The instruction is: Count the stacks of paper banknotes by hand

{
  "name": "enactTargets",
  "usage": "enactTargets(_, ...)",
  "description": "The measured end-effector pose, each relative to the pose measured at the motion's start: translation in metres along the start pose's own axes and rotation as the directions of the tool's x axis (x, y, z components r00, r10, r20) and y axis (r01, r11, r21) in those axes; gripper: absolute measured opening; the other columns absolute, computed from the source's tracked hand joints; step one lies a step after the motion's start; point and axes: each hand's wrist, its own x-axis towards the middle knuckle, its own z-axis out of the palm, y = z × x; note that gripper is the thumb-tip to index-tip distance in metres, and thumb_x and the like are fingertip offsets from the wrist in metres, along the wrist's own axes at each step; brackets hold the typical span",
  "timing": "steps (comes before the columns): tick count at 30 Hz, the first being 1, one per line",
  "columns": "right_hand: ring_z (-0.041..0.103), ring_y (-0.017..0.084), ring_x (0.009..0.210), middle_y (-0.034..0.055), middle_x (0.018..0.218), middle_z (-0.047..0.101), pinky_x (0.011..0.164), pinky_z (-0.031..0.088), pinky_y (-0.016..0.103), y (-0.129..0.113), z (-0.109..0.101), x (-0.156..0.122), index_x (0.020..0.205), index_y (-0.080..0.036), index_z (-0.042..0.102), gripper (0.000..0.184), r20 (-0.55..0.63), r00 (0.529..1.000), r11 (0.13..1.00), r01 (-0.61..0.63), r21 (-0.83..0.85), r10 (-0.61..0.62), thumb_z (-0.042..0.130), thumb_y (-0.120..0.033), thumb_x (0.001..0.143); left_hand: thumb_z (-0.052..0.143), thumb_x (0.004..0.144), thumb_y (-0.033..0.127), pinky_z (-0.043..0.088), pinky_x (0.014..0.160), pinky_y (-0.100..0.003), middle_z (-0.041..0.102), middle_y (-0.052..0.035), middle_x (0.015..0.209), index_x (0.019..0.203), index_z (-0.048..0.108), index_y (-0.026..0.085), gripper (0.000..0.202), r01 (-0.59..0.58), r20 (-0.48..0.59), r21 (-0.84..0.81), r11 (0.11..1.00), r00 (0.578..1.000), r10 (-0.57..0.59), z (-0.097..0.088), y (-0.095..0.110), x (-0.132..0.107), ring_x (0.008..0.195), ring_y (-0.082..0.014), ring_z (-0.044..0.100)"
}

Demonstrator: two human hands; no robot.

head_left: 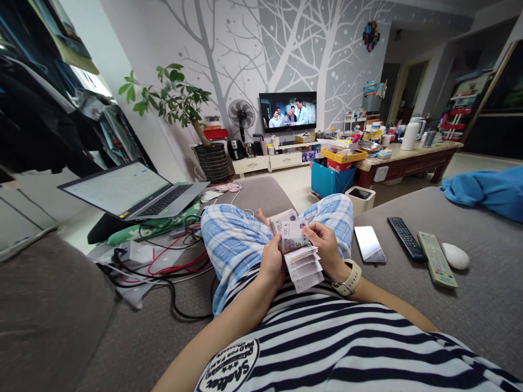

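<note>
A stack of banknotes (291,231) lies between my two hands, above my crossed legs in blue checked trousers. The top note shows a 5, and the ends of several notes fan downward toward my striped shirt. My left hand (272,260) is closed around the left side of the stack, thumb on top. With thumb and fingers, my right hand (325,244) pinches the notes at their right edge; some of its fingertips are hidden behind the paper. A pale watch (347,278) is strapped on my right wrist.
On the sofa (404,316) to my right lie a phone (370,244), a black remote (406,238), a grey remote (437,259) and a white mouse (455,256). Tangled cables (171,267) and an open laptop (139,190) are at my left. Beyond stands a cluttered table (433,152).
</note>
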Motion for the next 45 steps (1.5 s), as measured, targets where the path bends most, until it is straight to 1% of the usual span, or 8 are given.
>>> enactTargets(4,0.034,0.012,0.053,-0.0053,0.056,0.042,0.051,0.030,0.027,-0.0002,0.0001,0.0001,0.062,-0.021,0.052,0.037,0.000,1.000,1.000,-0.004,0.006,0.004,0.065,-0.049,0.081,0.056,0.081,0.023,0.055,0.091,-0.039,0.077,-0.0115,0.090,0.096,0.070,0.009,0.025,-0.007,-0.012,0.006,1.000,1.000,0.007,0.0010,0.0009,-0.0010,0.097,-0.0270,0.072)
enactTargets(8,0.035,0.012,0.053,-0.0050,0.056,0.043,0.051,0.030,0.027,-0.0025,0.0003,-0.0001,0.062,-0.020,0.052,0.036,0.001,1.000,1.000,-0.002,0.004,0.002,0.065,-0.048,0.082,0.059,0.079,0.024,0.054,0.091,-0.037,0.077,-0.0111,0.089,0.095,0.070,0.010,0.024,-0.008,-0.009,0.006,1.000,1.000,0.008,-0.0013,-0.0001,0.0002,0.097,-0.0264,0.072)
enactTargets(19,0.037,0.012,0.053,-0.0045,0.057,0.044,0.052,0.032,0.027,-0.0037,0.0004,-0.0001,0.063,-0.021,0.054,0.036,-0.003,1.000,1.000,0.001,-0.004,-0.001,0.065,-0.050,0.082,0.060,0.078,0.027,0.054,0.090,-0.039,0.077,-0.0105,0.087,0.090,0.069,0.012,0.021,-0.009,-0.011,0.019,1.000,1.000,0.009,-0.0007,0.0009,-0.0005,0.095,-0.0272,0.071)
enactTargets(26,0.039,0.012,0.054,-0.0037,0.057,0.047,0.052,0.033,0.027,-0.0041,-0.0001,-0.0001,0.064,-0.020,0.056,0.035,0.006,1.000,1.000,0.014,0.000,-0.014,0.065,-0.049,0.082,0.063,0.076,0.028,0.053,0.089,-0.037,0.076,-0.0103,0.084,0.085,0.069,0.011,0.020,-0.026,-0.004,0.042,0.999,1.000,0.026,-0.0018,0.0003,0.0015,0.089,-0.0260,0.072)
enactTargets(30,0.039,0.012,0.054,-0.0039,0.057,0.047,0.052,0.033,0.027,-0.0035,-0.0002,0.0004,0.063,-0.020,0.055,0.036,0.003,1.000,1.000,0.012,-0.008,-0.012,0.065,-0.049,0.082,0.062,0.076,0.028,0.054,0.087,-0.038,0.076,-0.0108,0.084,0.088,0.069,0.011,0.022,-0.020,-0.026,0.042,0.999,0.999,0.021,-0.0007,0.0004,0.0020,0.087,-0.0266,0.072)
enactTargets(33,0.039,0.012,0.054,-0.0040,0.057,0.047,0.052,0.033,0.027,-0.0028,-0.0002,0.0006,0.064,-0.020,0.055,0.035,0.005,1.000,1.000,0.015,-0.001,-0.015,0.065,-0.048,0.083,0.063,0.075,0.028,0.053,0.086,-0.037,0.076,-0.0105,0.083,0.089,0.070,0.011,0.023,-0.023,-0.022,0.044,0.999,0.999,0.024,0.0002,0.0011,0.0017,0.087,-0.0264,0.072)
enactTargets(42,0.039,0.012,0.055,-0.0041,0.059,0.046,0.053,0.033,0.026,-0.0046,0.0002,-0.0004,0.065,-0.019,0.055,0.034,0.010,1.000,1.000,0.016,-0.001,-0.016,0.065,-0.047,0.083,0.067,0.070,0.033,0.052,0.075,-0.033,0.074,-0.0076,0.073,0.086,0.071,0.010,0.028,-0.049,-0.019,0.102,0.994,0.999,0.051,-0.0021,0.0011,0.0008,0.076,-0.0230,0.069)
enactTargets(45,0.038,0.012,0.055,-0.0041,0.059,0.046,0.053,0.033,0.026,-0.0044,0.0005,-0.0002,0.064,-0.019,0.055,0.035,0.005,1.000,1.000,0.013,0.002,-0.013,0.065,-0.047,0.083,0.066,0.070,0.032,0.052,0.075,-0.033,0.074,-0.0078,0.073,0.085,0.071,0.010,0.027,-0.043,-0.024,0.096,0.994,0.999,0.046,-0.0026,0.0005,0.0016,0.076,-0.0231,0.069)
